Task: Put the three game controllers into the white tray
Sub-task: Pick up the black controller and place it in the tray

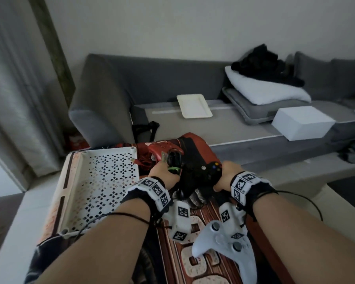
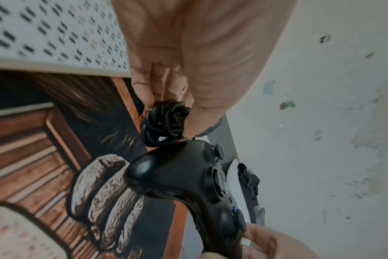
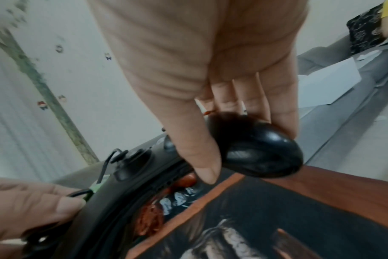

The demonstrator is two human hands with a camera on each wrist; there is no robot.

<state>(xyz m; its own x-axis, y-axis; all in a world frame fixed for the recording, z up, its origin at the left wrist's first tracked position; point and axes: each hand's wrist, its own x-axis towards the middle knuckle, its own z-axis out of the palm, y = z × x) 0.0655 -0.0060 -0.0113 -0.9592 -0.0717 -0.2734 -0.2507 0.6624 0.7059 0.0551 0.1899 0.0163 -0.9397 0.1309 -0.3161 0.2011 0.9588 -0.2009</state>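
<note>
A black wired controller (image 1: pixel 203 173) hangs a little above the patterned cloth, held by both hands. My right hand (image 1: pixel 223 177) grips its right handle (image 3: pixel 261 154), thumb on top and fingers underneath. My left hand (image 1: pixel 168 171) pinches the coiled black cable (image 2: pixel 164 122) at the controller's (image 2: pixel 188 184) far edge. A red controller (image 1: pixel 162 148) with a red cord lies just behind. Near me, a white controller (image 1: pixel 223 242) rests on the cloth. The white perforated tray (image 1: pixel 98 187) stands to the left with nothing in it.
The patterned cloth (image 1: pixel 193 222) covers a low table. Behind it runs a grey sofa (image 1: pixel 111 89) with a flat white plate-like tray (image 1: pixel 194 106), a white box (image 1: pixel 303 125), pillows and black clothing. A curtain hangs at the left.
</note>
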